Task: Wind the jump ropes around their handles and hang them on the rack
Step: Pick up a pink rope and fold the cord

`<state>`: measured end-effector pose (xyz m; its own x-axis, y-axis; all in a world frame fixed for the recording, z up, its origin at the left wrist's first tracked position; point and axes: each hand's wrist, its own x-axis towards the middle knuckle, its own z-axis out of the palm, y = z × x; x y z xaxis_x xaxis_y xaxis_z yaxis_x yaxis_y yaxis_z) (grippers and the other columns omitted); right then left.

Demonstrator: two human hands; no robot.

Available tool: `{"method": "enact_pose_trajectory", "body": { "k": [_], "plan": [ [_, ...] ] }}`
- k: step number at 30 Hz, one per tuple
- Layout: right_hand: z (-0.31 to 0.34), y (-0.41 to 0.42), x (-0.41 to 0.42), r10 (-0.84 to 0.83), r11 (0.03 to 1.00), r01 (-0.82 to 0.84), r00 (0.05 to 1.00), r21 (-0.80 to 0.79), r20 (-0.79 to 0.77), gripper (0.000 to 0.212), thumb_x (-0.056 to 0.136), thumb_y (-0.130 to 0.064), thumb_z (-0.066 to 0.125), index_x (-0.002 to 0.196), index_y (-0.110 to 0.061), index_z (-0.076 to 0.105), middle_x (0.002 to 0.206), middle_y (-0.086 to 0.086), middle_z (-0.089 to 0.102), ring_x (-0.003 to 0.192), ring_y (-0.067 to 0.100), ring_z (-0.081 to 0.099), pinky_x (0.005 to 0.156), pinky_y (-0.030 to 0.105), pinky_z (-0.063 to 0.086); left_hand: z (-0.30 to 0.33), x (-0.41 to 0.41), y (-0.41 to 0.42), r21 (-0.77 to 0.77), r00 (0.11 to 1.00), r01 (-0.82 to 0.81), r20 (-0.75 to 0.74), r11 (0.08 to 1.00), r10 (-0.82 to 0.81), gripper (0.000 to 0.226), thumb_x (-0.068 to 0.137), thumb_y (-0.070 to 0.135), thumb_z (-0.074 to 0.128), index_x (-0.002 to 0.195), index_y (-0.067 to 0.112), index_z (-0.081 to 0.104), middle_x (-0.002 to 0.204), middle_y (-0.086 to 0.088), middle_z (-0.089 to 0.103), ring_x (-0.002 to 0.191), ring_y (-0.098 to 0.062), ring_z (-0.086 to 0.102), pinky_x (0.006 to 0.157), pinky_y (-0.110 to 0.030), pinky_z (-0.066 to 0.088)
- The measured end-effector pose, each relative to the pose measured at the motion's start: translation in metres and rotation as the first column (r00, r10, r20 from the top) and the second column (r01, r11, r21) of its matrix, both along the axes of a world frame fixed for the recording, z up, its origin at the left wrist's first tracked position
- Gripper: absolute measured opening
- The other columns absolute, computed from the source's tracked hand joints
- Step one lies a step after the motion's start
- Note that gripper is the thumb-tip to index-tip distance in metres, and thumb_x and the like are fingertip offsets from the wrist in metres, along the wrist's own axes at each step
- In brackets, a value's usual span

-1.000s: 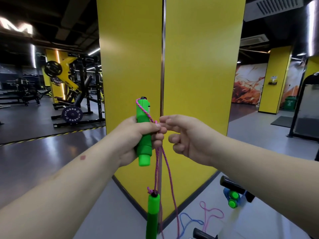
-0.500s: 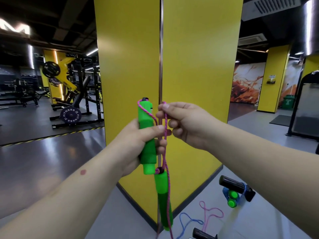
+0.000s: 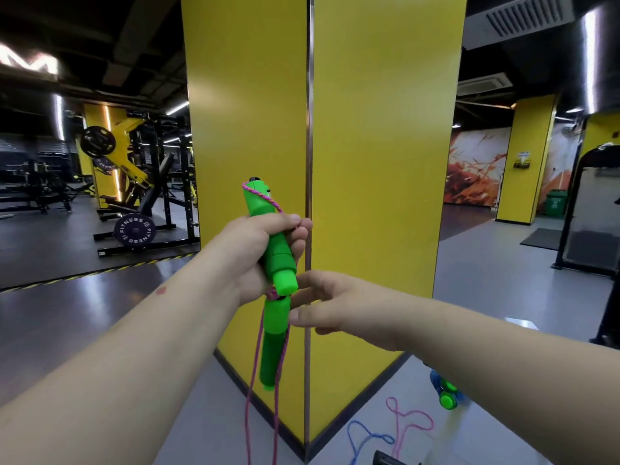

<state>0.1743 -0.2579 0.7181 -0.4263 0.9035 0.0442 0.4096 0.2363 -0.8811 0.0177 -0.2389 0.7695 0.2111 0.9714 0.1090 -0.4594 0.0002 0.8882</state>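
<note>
My left hand [image 3: 250, 255] grips one green handle [image 3: 270, 234] of a jump rope, held upright in front of a yellow pillar. The pink rope [image 3: 265, 196] crosses the handle's top and passes under my thumb. The second green handle [image 3: 273, 344] hangs just below the first, and the rope [image 3: 250, 394] falls past it in two strands toward the floor. My right hand [image 3: 330, 305] is beside the hanging handle's top, with its fingertips touching it. No rack is in sight.
The yellow pillar [image 3: 369, 162] stands directly ahead. On the floor at lower right lie a blue rope [image 3: 364, 439], a pink rope [image 3: 407, 419] and more green handles [image 3: 448, 396]. Weight machines [image 3: 134, 182] fill the left background.
My right hand dropped from pinching the rope near the upper handle's top to the hanging handle. That second handle rose until it hangs just under the first. The view shifted slightly.
</note>
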Motion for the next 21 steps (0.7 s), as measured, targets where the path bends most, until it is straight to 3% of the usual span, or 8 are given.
{"method": "enact_pose_trajectory", "body": {
  "k": [3,6,9,11,16,18,20,21],
  "plan": [
    [-0.006,0.002,-0.013,0.017,1.000,-0.017,1.000,-0.012,-0.003,0.056,0.083,-0.031,0.077,0.133,-0.026,0.053,0.121,0.001,0.069,0.116,0.023,0.064,0.100,0.045,0.051,0.004,-0.004,0.000,-0.006,0.999,0.011,0.044,1.000,-0.011,0.006,0.096,0.003,0.061,0.092,0.001,0.064,0.077,-0.007,0.075,0.053,-0.008,0.066,0.050,-0.019,0.056],
    [-0.009,0.003,-0.023,0.030,0.999,-0.029,1.000,0.016,-0.010,0.043,0.083,-0.027,0.077,0.121,-0.025,0.058,0.107,0.005,0.068,0.108,0.027,0.067,0.092,0.045,0.057,0.008,-0.009,0.000,0.012,0.998,-0.007,0.065,1.000,0.006,0.004,0.097,0.003,0.061,0.095,0.000,0.063,0.076,-0.008,0.074,0.053,-0.008,0.066,0.049,-0.019,0.055],
    [0.002,0.001,-0.021,0.005,1.000,-0.009,0.982,-0.019,-0.190,0.026,0.092,-0.015,0.069,0.114,-0.022,0.058,0.099,0.007,0.067,0.095,0.028,0.069,0.081,0.045,0.060,0.006,-0.023,0.009,0.128,0.977,-0.157,-0.121,0.979,0.173,0.011,0.097,0.004,0.063,0.105,-0.002,0.060,0.086,-0.018,0.074,0.056,-0.014,0.069,0.050,-0.024,0.057],
    [0.015,0.004,-0.016,-0.103,0.994,0.082,0.913,-0.069,-0.394,0.023,0.094,-0.015,0.065,0.116,-0.014,0.056,0.093,0.011,0.067,0.084,0.032,0.069,0.079,0.050,0.060,0.003,-0.034,0.015,0.228,0.891,-0.236,-0.338,0.945,0.304,0.020,0.096,0.007,0.065,0.110,-0.003,0.055,0.094,-0.026,0.073,0.058,-0.019,0.070,0.053,-0.030,0.058],
    [0.037,0.018,-0.008,-0.241,0.965,0.253,0.773,-0.063,-0.586,0.041,0.091,-0.029,0.071,0.124,-0.014,0.053,0.102,0.013,0.062,0.086,0.027,0.064,0.067,0.040,0.058,0.000,-0.041,0.009,0.202,0.535,-0.123,-0.811,0.972,0.237,0.034,0.094,0.016,0.065,0.118,0.008,0.041,0.089,-0.019,0.063,0.058,-0.025,0.062,0.050,-0.032,0.052],
    [0.038,0.020,-0.008,-0.261,0.959,0.277,0.772,-0.062,-0.579,0.041,0.089,-0.028,0.072,0.124,-0.012,0.055,0.108,0.013,0.059,0.089,0.028,0.063,0.066,0.039,0.058,0.000,-0.036,0.004,0.277,0.198,-0.056,-0.939,0.959,0.283,0.029,0.093,0.019,0.054,0.117,0.016,0.037,0.092,-0.016,0.065,0.064,-0.027,0.063,0.055,-0.035,0.052],
    [0.036,0.021,-0.010,-0.283,0.952,0.298,0.782,-0.066,-0.555,0.037,0.088,-0.024,0.071,0.121,-0.012,0.057,0.108,0.013,0.057,0.086,0.027,0.061,0.062,0.037,0.058,-0.005,-0.034,0.004,0.463,-0.146,0.066,-0.872,0.884,0.468,0.031,0.091,0.015,0.047,0.121,0.021,0.039,0.089,-0.011,0.061,0.069,-0.025,0.062,0.058,-0.034,0.051],
    [0.034,0.021,-0.010,-0.296,0.949,0.304,0.787,-0.077,-0.541,0.037,0.088,-0.024,0.070,0.120,-0.012,0.057,0.107,0.013,0.057,0.084,0.027,0.061,0.062,0.037,0.058,-0.009,-0.033,0.005,0.548,-0.228,0.128,-0.795,0.827,0.562,0.036,0.090,0.013,0.048,0.124,0.024,0.041,0.090,-0.007,0.056,0.073,-0.025,0.061,0.061,-0.036,0.052]
  ]
}}
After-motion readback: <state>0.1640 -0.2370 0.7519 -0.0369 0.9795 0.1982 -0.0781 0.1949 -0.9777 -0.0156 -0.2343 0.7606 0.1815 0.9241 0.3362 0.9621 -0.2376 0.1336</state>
